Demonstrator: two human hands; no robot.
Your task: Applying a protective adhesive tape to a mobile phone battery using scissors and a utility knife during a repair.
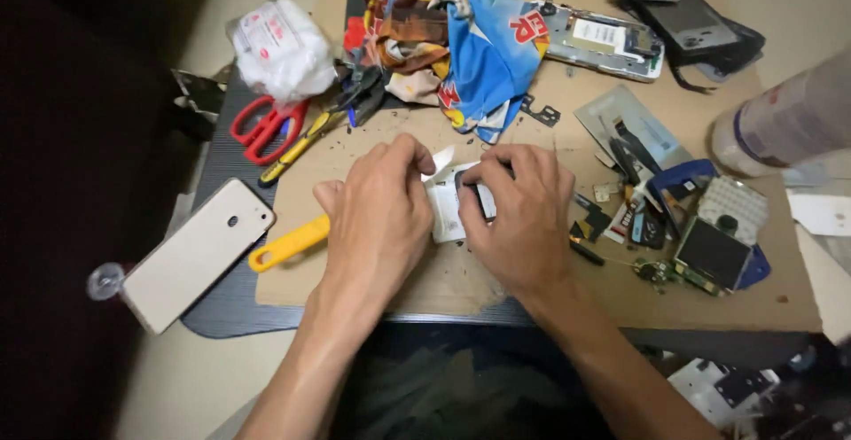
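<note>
Pinching from both sides, the left hand (pixel 377 214) and right hand (pixel 523 214) are clamped on a small white part (pixel 443 210) held between them over the cardboard (pixel 372 285). The left thumb and fingers close on its near-left edge and a thin white tab; the right fingers curl over its right end, where a dark rounded opening shows.

Slipping looks the likeliest trouble: the part is small and thin, so a hard pull on the tab could tear it or flick the piece into the clutter of black and blue scraps just right of the right hand. Dark crumbs scattered under both hands could also get into it.

It looks flat, pale and roughly rectangular, mostly hidden by fingers; what it is exactly, I cannot tell.

A yellow-handled tool (pixel 288 243) lies just left of the left hand, a pale phone (pixel 199 254) farther left, red scissors (pixel 266 125) beyond it, and a small circuit board (pixel 714 254) well right.
</note>
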